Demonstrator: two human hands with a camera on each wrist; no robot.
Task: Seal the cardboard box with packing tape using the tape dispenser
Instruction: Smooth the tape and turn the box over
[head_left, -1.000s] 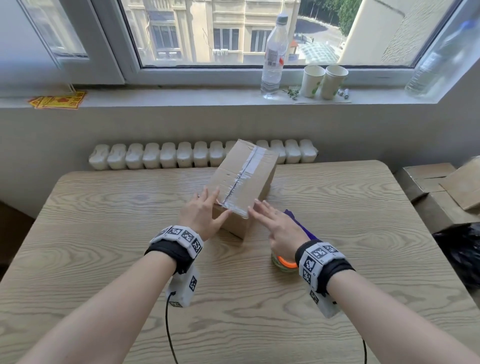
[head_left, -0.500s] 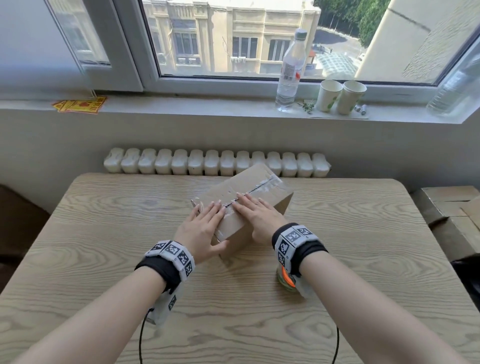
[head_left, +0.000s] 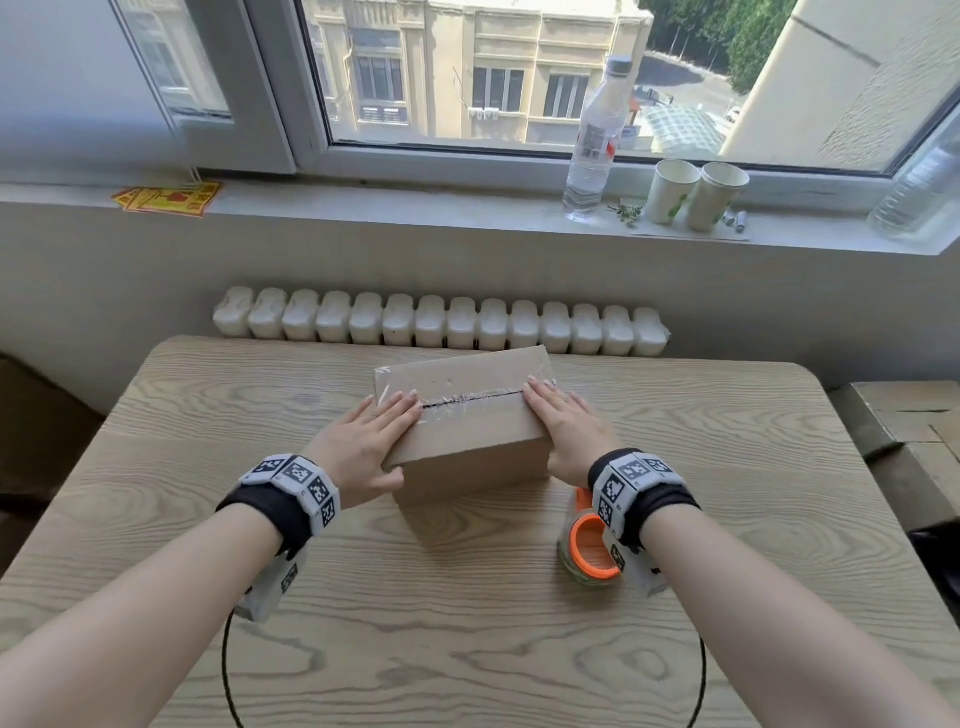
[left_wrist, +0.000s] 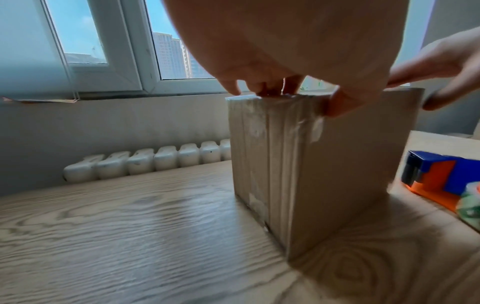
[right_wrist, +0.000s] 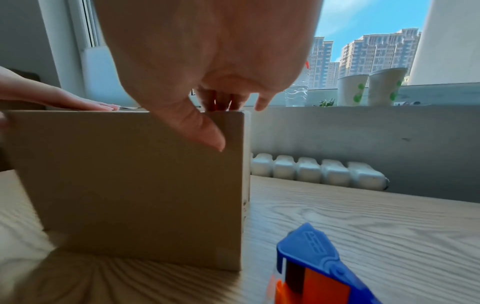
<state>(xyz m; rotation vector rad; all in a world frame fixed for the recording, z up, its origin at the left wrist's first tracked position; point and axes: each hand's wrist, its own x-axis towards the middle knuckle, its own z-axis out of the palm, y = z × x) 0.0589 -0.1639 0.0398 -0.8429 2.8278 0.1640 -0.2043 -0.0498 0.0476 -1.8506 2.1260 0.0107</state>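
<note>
A brown cardboard box stands on the wooden table, long side across my view. Clear packing tape runs along its top seam and down the left end. My left hand lies flat on the box's left top end, fingers straight, thumb against the near face. My right hand lies flat on the right top end in the same way, thumb on the near face. The blue and orange tape dispenser sits on the table under my right wrist, held by neither hand.
On the windowsill stand a plastic bottle and two paper cups. A white radiator runs behind the table's far edge. More cardboard boxes are stacked off the table's right side. Black cables hang from both wrists.
The box has turned from a diagonal to lying crosswise. Both hands have slid apart along its taped top, from the near end and middle out to the two ends.
</note>
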